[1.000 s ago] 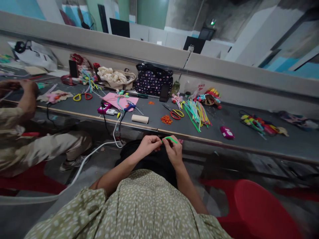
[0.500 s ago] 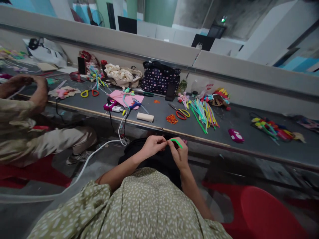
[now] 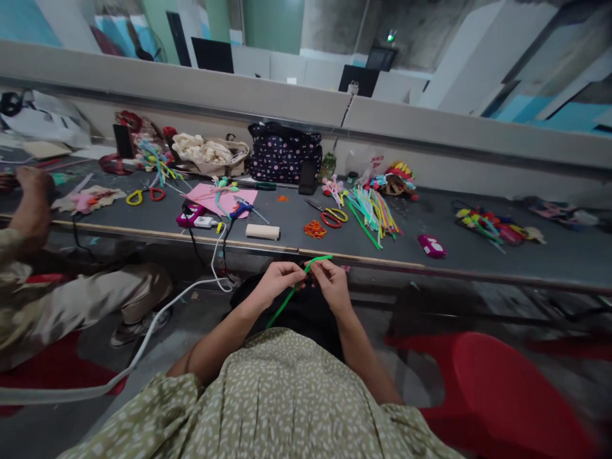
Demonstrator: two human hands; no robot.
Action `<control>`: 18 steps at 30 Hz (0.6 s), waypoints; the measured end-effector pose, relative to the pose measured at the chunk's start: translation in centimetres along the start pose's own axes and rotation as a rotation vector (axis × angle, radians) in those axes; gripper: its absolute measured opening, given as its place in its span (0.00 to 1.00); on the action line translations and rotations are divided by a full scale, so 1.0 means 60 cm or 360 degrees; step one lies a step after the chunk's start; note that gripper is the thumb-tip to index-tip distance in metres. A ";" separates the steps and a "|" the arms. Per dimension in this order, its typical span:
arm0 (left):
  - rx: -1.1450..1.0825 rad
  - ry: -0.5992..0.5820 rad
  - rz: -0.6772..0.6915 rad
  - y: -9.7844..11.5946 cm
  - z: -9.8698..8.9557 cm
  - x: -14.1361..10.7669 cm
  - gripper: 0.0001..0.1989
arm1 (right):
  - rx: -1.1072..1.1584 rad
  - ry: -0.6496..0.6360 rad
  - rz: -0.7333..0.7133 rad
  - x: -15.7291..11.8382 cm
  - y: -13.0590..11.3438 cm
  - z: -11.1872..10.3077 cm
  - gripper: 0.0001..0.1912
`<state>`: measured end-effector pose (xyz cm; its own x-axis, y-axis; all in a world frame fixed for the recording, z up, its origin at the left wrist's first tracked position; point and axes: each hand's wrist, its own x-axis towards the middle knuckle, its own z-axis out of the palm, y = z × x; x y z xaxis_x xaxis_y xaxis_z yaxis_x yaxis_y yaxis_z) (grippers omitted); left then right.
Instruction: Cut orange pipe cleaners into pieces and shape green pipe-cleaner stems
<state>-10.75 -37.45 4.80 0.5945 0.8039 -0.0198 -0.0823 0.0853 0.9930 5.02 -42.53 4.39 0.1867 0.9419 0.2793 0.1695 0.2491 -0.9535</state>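
Note:
A bright green pipe cleaner [image 3: 282,307] runs slantwise between my two hands, just in front of the table edge and above my lap. Its upper end bends over to the right past my fingertips, and its long lower end hangs toward my waist. My left hand [image 3: 281,280] pinches it between thumb and fingers. Close beside it, my right hand [image 3: 329,282] is also closed on the pipe cleaner, near the bend. On the table beyond lie orange coiled pieces [image 3: 315,229], scissors [image 3: 329,213] and a bundle of coloured pipe cleaners [image 3: 375,213].
A cardboard-coloured roll [image 3: 262,231], a blue glue gun [image 3: 241,207] and pink paper [image 3: 201,197] lie on the dark table. A white cable [image 3: 157,319] loops down at my left, near a co-worker's arm [image 3: 31,204]. A red chair [image 3: 507,389] stands at right.
The green pipe cleaner has turned from a short bent piece showing at my right hand to a long slanting strand across both hands. My view has swung slightly right.

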 end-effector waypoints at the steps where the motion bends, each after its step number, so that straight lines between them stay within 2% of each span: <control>1: 0.0002 0.0004 -0.0014 0.001 -0.001 0.000 0.15 | 0.0010 -0.0006 0.0008 0.000 0.001 0.001 0.15; 7: -0.0024 -0.0041 -0.0023 0.002 -0.007 -0.004 0.14 | 0.0023 -0.0040 0.0049 -0.001 0.006 0.004 0.13; 10: -0.0103 -0.0048 -0.0098 -0.002 -0.011 -0.002 0.16 | 0.0019 -0.0006 0.0010 0.002 0.003 0.004 0.13; 15: -0.0113 0.0027 -0.0084 -0.001 -0.010 0.002 0.16 | 0.0044 0.0011 0.0005 0.006 -0.003 0.007 0.13; 18: -0.0077 0.0105 -0.0034 0.005 -0.009 0.003 0.14 | 0.0212 -0.0020 0.0125 0.008 -0.002 0.007 0.15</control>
<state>-11.10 -36.98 5.05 0.5426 0.8385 -0.0501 -0.1096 0.1297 0.9855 4.70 -42.05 4.60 0.1823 0.9621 0.2027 0.0250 0.2016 -0.9792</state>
